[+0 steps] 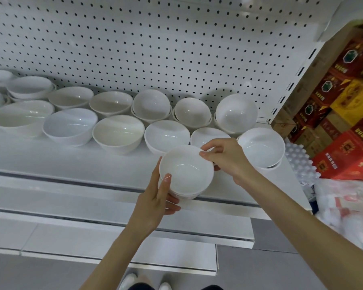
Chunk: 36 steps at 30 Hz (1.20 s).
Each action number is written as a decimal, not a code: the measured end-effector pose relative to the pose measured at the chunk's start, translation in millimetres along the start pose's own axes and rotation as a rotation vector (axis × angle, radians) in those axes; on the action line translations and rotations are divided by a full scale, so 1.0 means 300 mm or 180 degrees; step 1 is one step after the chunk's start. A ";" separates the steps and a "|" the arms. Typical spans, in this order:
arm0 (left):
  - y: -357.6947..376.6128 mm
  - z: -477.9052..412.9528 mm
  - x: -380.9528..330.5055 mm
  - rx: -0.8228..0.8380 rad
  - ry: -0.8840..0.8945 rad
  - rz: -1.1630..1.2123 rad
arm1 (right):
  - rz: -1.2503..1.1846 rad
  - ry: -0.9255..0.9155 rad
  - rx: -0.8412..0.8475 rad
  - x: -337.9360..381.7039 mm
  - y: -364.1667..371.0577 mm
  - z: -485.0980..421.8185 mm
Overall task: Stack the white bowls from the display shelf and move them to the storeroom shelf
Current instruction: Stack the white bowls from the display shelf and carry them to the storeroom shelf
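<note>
Bright even light, glossy glare in bowls (pixel 117 133), edges warped, blurred.

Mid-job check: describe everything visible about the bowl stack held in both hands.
The bowl stack is glossy white, ceramic-looking, upright, its top bowl empty; further rims show nested beneath. It is at the front edge of the display shelf. The left hand cradles its side and base, thumb on the rim; the right hand pinches the far rim.
</note>
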<state>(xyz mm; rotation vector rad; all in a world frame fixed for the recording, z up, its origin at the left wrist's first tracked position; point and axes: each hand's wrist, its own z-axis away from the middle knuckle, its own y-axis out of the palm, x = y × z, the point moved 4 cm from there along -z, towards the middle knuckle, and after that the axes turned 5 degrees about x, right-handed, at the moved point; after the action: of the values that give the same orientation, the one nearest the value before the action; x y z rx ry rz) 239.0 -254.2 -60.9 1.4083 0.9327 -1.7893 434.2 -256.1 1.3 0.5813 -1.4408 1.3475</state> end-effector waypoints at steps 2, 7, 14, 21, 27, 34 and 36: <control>-0.001 0.000 0.003 -0.0030 0.0054 -0.0025 | 0.0030 0.0011 -0.0004 0.000 0.001 -0.003; -0.001 0.004 0.003 -0.0183 0.0232 -0.0257 | -0.0114 0.0054 0.0016 -0.004 0.000 -0.002; -0.005 -0.002 -0.014 -0.0334 0.0394 -0.0523 | -0.0045 0.0115 0.0057 -0.009 0.001 -0.007; -0.014 -0.004 -0.037 -0.0490 0.0456 -0.0674 | -0.0105 0.0193 0.0060 -0.017 -0.013 -0.015; -0.019 -0.008 -0.047 -0.0577 0.0558 -0.0785 | 0.0016 0.0174 0.0218 -0.011 -0.014 -0.020; -0.043 -0.016 -0.066 -0.0907 0.0585 -0.0882 | 0.0171 0.0173 0.0239 -0.016 -0.010 -0.026; -0.047 -0.026 -0.061 -0.0904 0.0580 -0.0824 | 0.0154 0.0171 0.0219 -0.020 -0.011 -0.027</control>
<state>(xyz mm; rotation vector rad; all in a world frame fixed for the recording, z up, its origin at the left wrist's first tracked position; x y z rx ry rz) 234.5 -238.8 -42.2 1.3296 1.4608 -1.6440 441.9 -251.2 -4.1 0.5538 -1.3771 1.4451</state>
